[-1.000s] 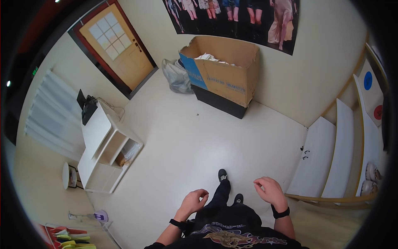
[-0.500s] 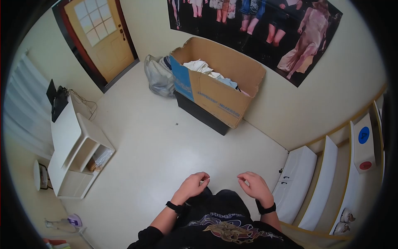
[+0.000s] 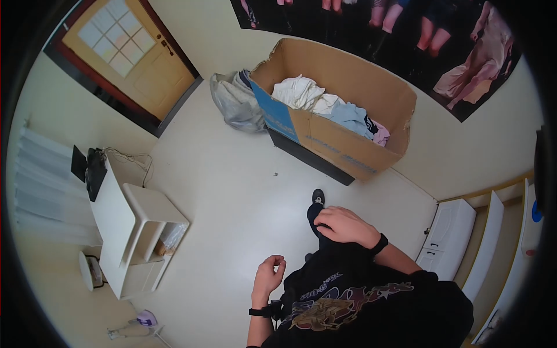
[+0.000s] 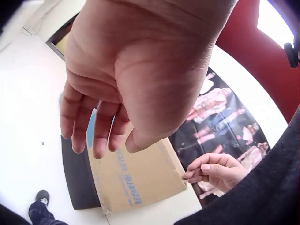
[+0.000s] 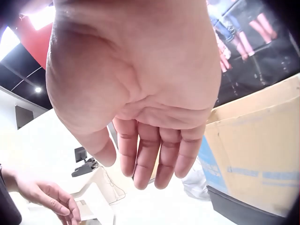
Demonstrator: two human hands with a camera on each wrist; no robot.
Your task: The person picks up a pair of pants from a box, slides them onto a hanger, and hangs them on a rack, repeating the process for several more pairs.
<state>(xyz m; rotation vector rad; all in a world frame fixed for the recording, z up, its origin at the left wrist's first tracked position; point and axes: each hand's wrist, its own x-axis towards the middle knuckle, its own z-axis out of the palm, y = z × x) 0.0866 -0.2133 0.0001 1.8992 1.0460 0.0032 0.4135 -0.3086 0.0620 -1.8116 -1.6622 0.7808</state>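
Note:
Both hands are empty and held in front of the body. My left hand (image 3: 268, 276) hangs low near the shirt in the head view; the left wrist view shows its relaxed, slightly bent fingers (image 4: 101, 136). Further forward, my right hand (image 3: 346, 225) is over the leg, its fingers (image 5: 149, 154) loose and pointing down in the right wrist view. Ahead stands a large open cardboard box (image 3: 342, 142) on a black base (image 3: 310, 158). White cloth (image 3: 299, 93), light blue cloth (image 3: 350, 118) and pink cloth (image 3: 381, 134) lie inside it. Neither hand touches the box.
A grey plastic bag (image 3: 235, 103) leans beside the box, near a yellow door (image 3: 130, 52). On the left is a white desk (image 3: 113, 217) with a black device (image 3: 94, 174). White shelving (image 3: 484, 238) stands at the right. A poster (image 3: 394, 40) hangs behind the box.
The box appears larger and nearer, and more of the cloth inside shows. My right hand has moved forward and my left hand lower relative to it. Both remain empty.

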